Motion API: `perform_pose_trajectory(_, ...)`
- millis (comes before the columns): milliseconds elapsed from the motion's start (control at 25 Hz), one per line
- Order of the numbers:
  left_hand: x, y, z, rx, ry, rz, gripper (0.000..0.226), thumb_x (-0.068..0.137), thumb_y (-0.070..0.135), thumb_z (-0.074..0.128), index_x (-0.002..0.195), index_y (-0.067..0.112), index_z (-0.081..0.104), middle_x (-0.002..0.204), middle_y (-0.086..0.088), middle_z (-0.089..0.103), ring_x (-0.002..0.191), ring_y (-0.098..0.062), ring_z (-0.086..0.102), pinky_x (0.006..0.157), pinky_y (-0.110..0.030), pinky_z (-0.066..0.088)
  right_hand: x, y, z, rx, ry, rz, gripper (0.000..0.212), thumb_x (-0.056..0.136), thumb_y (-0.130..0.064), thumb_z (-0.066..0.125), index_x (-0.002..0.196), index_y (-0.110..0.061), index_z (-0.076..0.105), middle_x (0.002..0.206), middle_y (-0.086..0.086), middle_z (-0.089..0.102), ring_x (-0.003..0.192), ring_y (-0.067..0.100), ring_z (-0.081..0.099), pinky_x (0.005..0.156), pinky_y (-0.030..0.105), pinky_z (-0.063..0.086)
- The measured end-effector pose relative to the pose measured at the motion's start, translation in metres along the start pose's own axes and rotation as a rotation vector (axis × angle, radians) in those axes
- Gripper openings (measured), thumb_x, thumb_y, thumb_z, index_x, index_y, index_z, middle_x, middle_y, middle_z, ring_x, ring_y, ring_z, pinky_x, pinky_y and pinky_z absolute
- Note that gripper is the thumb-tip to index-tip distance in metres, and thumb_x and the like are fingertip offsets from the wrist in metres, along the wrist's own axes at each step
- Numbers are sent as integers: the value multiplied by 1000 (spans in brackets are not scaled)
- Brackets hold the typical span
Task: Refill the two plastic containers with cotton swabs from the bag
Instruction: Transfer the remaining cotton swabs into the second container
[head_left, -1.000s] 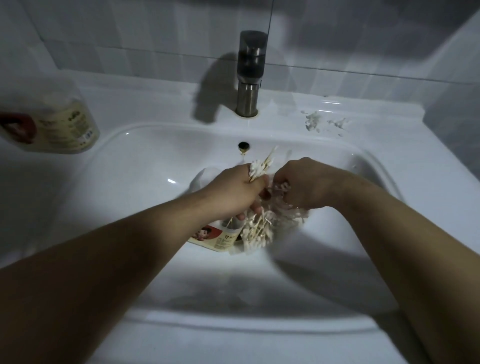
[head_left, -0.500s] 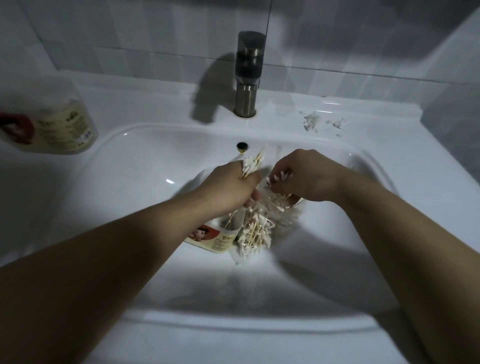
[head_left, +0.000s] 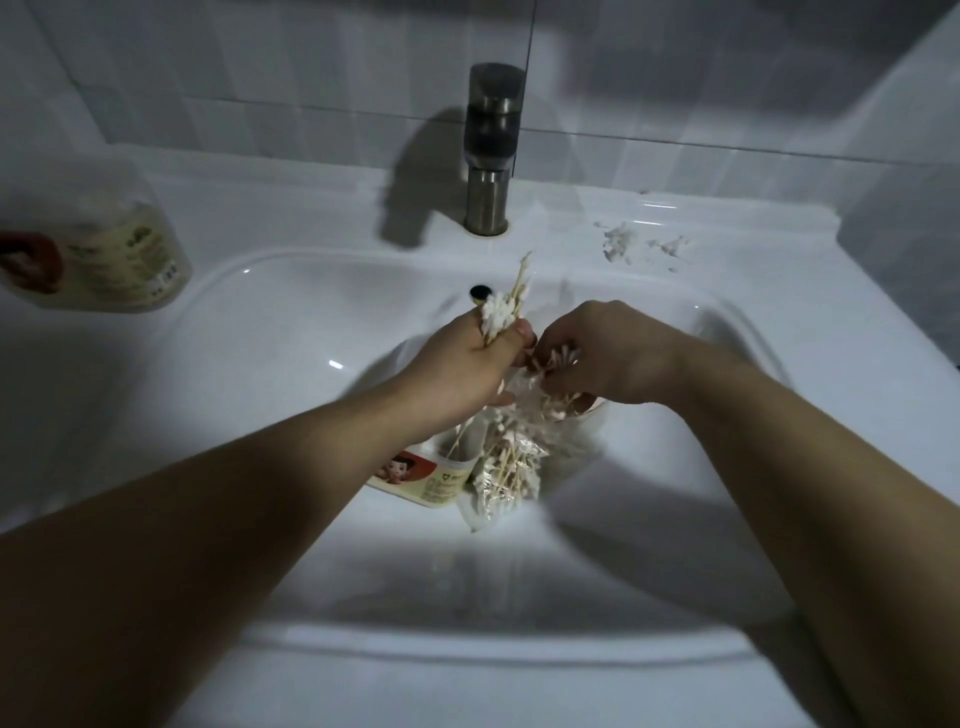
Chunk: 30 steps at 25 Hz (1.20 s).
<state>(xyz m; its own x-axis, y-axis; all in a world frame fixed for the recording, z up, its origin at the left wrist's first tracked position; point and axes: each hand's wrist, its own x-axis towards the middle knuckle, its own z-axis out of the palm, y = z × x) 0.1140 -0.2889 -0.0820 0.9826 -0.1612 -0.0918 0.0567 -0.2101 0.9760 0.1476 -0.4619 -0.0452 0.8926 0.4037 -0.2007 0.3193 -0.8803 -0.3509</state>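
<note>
Count: plastic containers, 2 seen; bag, 1; hands, 2; tap, 1. The first container (head_left: 111, 260) sits at far left on the ledge of the sink (head_left: 311, 218); it is clear-walled with a cream label and a red patch, all blurred. The left hand (head_left: 462, 369) is over the basin, its grip curled tight round a bundle of cotton swabs (head_left: 501, 312), with wooden sticks and white tips standing out of the fist toward the tap (head_left: 488, 150). The second container (head_left: 423, 480) is in the basin just below that fist, its cartoon-face label showing and a few sticks poking from its mouth; upright or tilted, cannot tell. Touching it on the right is the bag (head_left: 511, 467), clear, crumpled and packed with swabs, its top rising between the two hands. The right hand (head_left: 613, 356) has its grip nearly closed, the fingertips pinching a small cluster of white-tipped swabs at the bag's top. White scraps (head_left: 621, 241) lie on the rear right ledge.
</note>
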Motion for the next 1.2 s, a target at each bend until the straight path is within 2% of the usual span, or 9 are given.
perform_pose_trajectory(160, -1, 0, -1, 33, -19, 8, 20, 107, 35, 47, 119, 28, 61, 115, 10, 69, 109, -10, 68, 84, -45, 63, -5, -1, -6, 112, 34, -27, 8, 96, -28, 66, 101, -25, 72, 76, -5, 73, 55, 7, 71, 68, 28, 60)
perform_pose_trajectory(400, 1, -4, 0, -10, -24, -50, 36, 107, 35, 48, 134, 14, 59, 115, 3, 71, 107, -13, 70, 88, -42, 62, -9, -6, -9, 184, 112, -13, 8, 88, -13, 67, 92, -20, 69, 63, -5, 74, 58, 8, 73, 66, 23, 56)
perform_pose_trajectory(560, 1, -7, 0, 1, -34, -30, 35, 106, 37, 48, 129, 15, 62, 114, -1, 74, 100, -11, 72, 80, -30, 63, -8, -3, -11, 306, 165, 10, 8, 86, -10, 71, 90, -17, 71, 66, -4, 75, 60, 10, 74, 66, 25, 58)
perform_pose_trajectory(640, -1, -5, 1, 19, -64, 4, 30, 106, 36, 50, 124, 19, 66, 110, -5, 76, 96, -15, 75, 80, -31, 63, -7, -2, -12, 403, 202, -4, 5, 86, -10, 74, 89, -13, 72, 68, 1, 75, 62, 15, 75, 71, 31, 63)
perform_pose_trajectory(760, -4, -2, 1, 151, -60, 97, 18, 103, 31, 59, 112, 19, 70, 96, 2, 76, 82, -3, 72, 69, -16, 55, -6, -3, -12, 555, 201, -34, 3, 86, -5, 73, 88, -6, 72, 73, 10, 74, 67, 23, 76, 75, 40, 64)
perform_pose_trajectory(880, -1, -3, 0, 189, -67, 133, 11, 97, 23, 68, 107, 25, 70, 80, 19, 73, 74, 10, 66, 65, -8, 46, -7, -6, -8, 611, 166, -66, 3, 86, -2, 73, 87, -5, 72, 77, 15, 75, 70, 25, 76, 74, 38, 64)
perform_pose_trajectory(960, 1, -6, -1, 178, -68, 138, 15, 94, 15, 71, 104, 27, 70, 81, 19, 73, 80, 7, 67, 73, -14, 49, -6, -7, -7, 602, 160, -75, 4, 86, -2, 72, 90, -3, 72, 78, 17, 75, 69, 27, 76, 71, 37, 64)
perform_pose_trajectory(1080, 5, -10, -1, 159, -48, 124, 20, 92, 8, 70, 109, 20, 71, 95, 3, 77, 92, -11, 74, 83, -31, 59, -5, -8, -4, 597, 152, -75, 6, 86, -3, 71, 91, -2, 71, 81, 21, 73, 69, 33, 73, 59, 30, 58)
perform_pose_trajectory(1200, 6, -11, -1, 127, -31, 92, 22, 93, 8, 70, 114, 15, 70, 98, -2, 77, 92, -15, 75, 75, -28, 60, -6, -10, -3, 611, 136, -88, 7, 88, -9, 75, 93, -3, 73, 78, 18, 73, 62, 25, 69, 54, 25, 53)
